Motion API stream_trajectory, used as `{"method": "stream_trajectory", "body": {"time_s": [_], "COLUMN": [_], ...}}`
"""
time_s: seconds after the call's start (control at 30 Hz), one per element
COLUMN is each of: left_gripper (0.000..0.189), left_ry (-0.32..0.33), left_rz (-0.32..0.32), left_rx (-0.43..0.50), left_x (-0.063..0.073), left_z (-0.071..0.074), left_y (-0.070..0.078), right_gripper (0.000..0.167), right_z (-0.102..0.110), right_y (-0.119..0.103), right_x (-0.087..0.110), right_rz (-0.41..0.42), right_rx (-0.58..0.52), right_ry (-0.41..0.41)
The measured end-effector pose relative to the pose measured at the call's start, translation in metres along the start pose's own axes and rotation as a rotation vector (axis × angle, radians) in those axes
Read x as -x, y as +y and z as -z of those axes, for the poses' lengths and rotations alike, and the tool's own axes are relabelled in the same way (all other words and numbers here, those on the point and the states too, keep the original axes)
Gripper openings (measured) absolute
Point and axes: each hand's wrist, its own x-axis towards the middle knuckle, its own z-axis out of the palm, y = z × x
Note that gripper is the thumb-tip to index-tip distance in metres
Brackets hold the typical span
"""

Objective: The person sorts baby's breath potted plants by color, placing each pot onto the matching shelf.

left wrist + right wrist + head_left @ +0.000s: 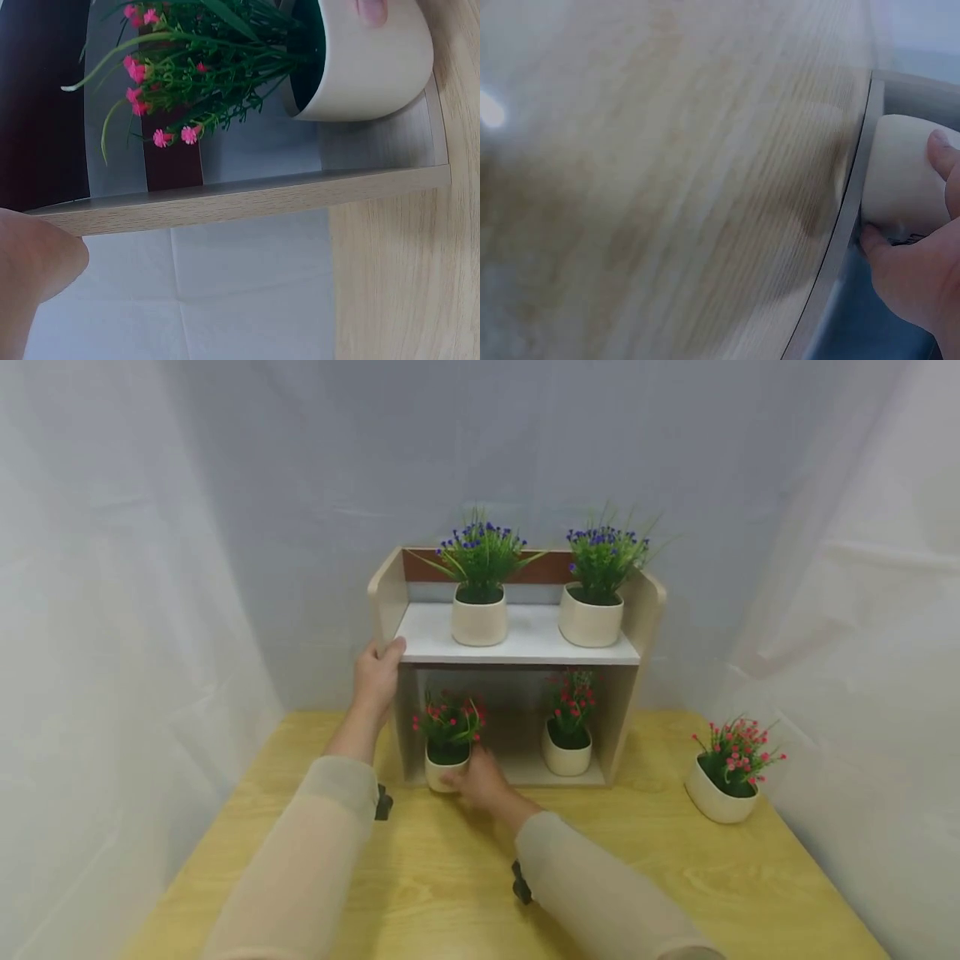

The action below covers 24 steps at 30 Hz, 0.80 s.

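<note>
The tabletop (442, 893) is yellow wood with wavy lines, and the right wrist view shows a bright shiny spot (491, 110) on it between 9 and 10 o'clock. Pale sheets (495, 435) hang like walls at the back and down both sides, with soft creases, and the back looks grayer. A small wooden shelf (626, 718) stands on the far part of the tabletop, with a white board (525, 647) and a dark red-brown strip (540, 568) across its back. Count the clock from the middle of the shelf. At 9 o'clock, the left hand (377, 681) holds the shelf's side, its thumb by the white board. At 7 o'clock, the right hand (483, 785) holds a cream pot (438, 770) of pink flowers at the front of the lower space; I cannot tell if its bottom touches the wood. A second pink-flower pot (567, 760) stands in there at 5 o'clock. Up on the white board, one blue-flower pot (479, 622) is at 11 o'clock and another blue-flower pot (591, 620) is between 1 and 2. A third pink-flower pot (720, 796) sits on the tabletop at 4 o'clock, well apart from the shelf.
</note>
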Motion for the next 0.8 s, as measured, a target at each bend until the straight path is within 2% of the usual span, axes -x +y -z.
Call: {"method": "stream_trajectory", "body": {"time_s": [0.17, 0.23, 0.4, 0.5, 0.63, 0.8], "left_gripper": [0.060, 0.060, 0.059, 0.059, 0.060, 0.062], "left_ry": [-0.004, 0.000, 0.007, 0.007, 0.008, 0.004], "left_rz": [0.007, 0.005, -0.011, -0.013, -0.009, -0.011], "left_rx": [-0.003, -0.007, 0.000, 0.003, -0.010, -0.017], "left_x": [0.000, 0.000, 0.000, -0.001, -0.001, 0.002], "left_z": [0.001, 0.001, 0.000, 0.000, 0.001, 0.001], "left_y": [0.000, 0.000, 0.000, -0.001, -0.001, 0.000], "right_gripper": [0.065, 0.058, 0.035, 0.036, 0.047, 0.039], "right_z": [0.003, 0.011, 0.015, 0.015, 0.014, 0.012], "right_y": [-0.012, -0.025, -0.033, -0.034, -0.033, -0.031], "right_x": [-0.004, 0.000, -0.002, -0.004, -0.007, -0.008], "right_rz": [-0.023, -0.057, -0.061, -0.057, -0.065, -0.077], "right_rx": [0.041, 0.020, 0.009, 0.008, 0.024, 0.025], "right_ry": [-0.020, -0.047, -0.072, -0.072, -0.064, -0.080]}}
